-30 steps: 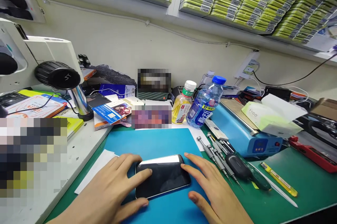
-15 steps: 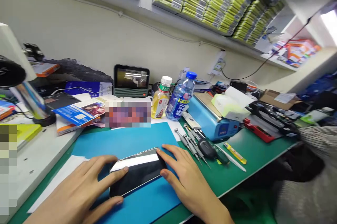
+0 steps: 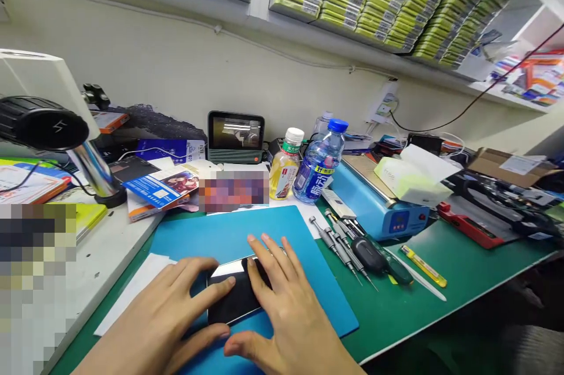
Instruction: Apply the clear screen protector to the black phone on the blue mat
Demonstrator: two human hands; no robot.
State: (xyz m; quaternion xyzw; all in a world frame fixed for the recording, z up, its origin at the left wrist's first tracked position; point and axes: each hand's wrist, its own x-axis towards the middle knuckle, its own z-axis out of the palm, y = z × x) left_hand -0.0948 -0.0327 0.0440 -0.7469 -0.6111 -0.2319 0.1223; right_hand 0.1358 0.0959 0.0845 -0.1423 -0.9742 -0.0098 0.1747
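A dark smartphone (image 3: 235,295) with a glossy black screen and a thin bright rim lies on a blue mat (image 3: 328,298). My left hand (image 3: 176,304) grips its left end, with fingers at the far edge, the thumb near the close edge and the index fingertip on the screen. My right hand (image 3: 286,304) is spread over the right part of the phone, which it mostly hides. Its fingers are apart, and the thumb sticks out in front of the near edge.
Several screwdrivers (image 3: 337,248), a black oval case (image 3: 368,254) and a yellow cutter (image 3: 423,266) lie on the right. Behind stand two drink bottles (image 3: 319,166) and a blue machine (image 3: 379,198). A microscope stand (image 3: 99,172) is at left.
My right hand has gone from gripping the phone's right end to lying spread across its screen. The left hand keeps its hold. The camera view has shifted slightly left.
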